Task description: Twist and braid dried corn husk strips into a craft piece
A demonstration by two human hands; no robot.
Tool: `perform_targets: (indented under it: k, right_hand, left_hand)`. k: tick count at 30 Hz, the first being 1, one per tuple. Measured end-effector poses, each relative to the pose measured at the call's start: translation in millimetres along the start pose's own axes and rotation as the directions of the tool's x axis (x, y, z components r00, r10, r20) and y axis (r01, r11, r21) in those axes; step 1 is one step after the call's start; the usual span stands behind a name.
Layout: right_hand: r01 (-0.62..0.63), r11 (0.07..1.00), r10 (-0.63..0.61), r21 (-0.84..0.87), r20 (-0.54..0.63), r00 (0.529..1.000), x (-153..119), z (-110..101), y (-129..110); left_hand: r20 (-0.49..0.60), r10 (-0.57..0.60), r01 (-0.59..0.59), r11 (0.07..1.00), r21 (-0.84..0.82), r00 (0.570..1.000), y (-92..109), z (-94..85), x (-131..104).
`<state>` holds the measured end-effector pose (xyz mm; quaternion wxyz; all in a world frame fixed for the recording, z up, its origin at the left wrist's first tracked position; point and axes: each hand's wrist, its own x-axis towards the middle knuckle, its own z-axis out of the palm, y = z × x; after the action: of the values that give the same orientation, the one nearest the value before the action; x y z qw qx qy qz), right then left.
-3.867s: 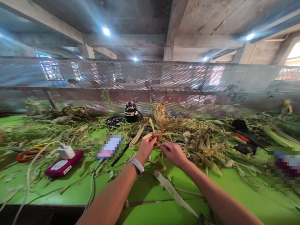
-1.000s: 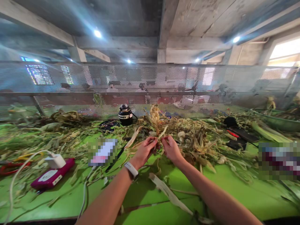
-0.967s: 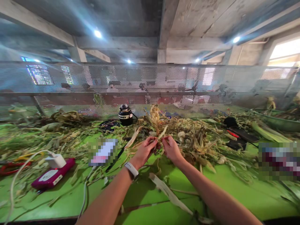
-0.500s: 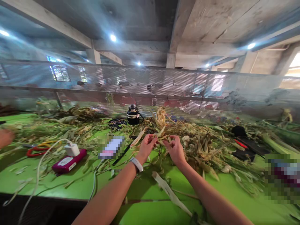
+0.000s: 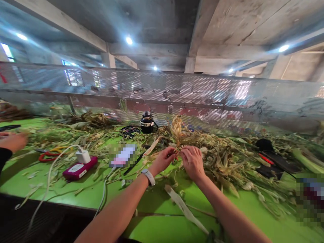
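Observation:
My left hand [image 5: 164, 160], with a white band on the wrist, is pinched at the centre of the green table [image 5: 149, 199], its fingertips on a small piece of husk. Close against it on the right, my right hand [image 5: 192, 161] has its fingers pressed together at the same piece. The piece is small and mostly hidden by the fingers. Just behind both hands stands a bundle of dried corn husk [image 5: 176, 126]. A loose pale husk strip [image 5: 181, 204] lies in front of them. Heaped husks [image 5: 222, 157] spread to the right.
Left of my hands lie a phone [image 5: 124, 155], a magenta power bank [image 5: 80, 168] with a white plug and cable, and red-handled scissors [image 5: 48, 156]. A black jar [image 5: 146, 123] stands behind. Another person's hand [image 5: 15, 141] is at the far left. A mesh partition [image 5: 162, 91] runs along the back.
The view has turned slightly left. My right hand has rolled over, its back now facing up, and the fingertips have come closer together. The other person's hand shows more at the left.

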<state>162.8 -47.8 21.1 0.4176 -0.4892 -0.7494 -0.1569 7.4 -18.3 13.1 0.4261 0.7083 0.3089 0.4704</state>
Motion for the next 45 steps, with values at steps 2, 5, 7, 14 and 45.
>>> perform_targets:
  k: [2,5,7,14,45]
  right_hand:
    - [-0.077,0.997,0.076,0.031,0.018,0.997,0,2,4]
    - [-0.206,0.968,0.195,0.140,0.086,0.977,-1,7,8]
    - [-0.270,0.936,0.247,0.223,0.126,0.961,-2,10,9]
    - [-0.457,0.745,0.469,0.486,0.105,0.877,3,7,8]
    - [-0.573,0.332,0.378,0.749,0.451,0.808,6,13,8]
  left_hand:
    - [0.036,-0.016,0.017,0.999,-0.039,0.999,4,1.2,-2]
    - [0.029,-0.048,0.050,0.995,-0.091,0.998,9,3.4,-4]
    - [0.029,-0.049,0.052,0.993,-0.102,0.998,9,4.7,-4]
    - [-0.066,-0.201,0.181,0.956,-0.233,0.977,-4,0.0,4]
    - [-0.042,-0.271,0.234,0.892,-0.388,0.962,-10,0.3,4]
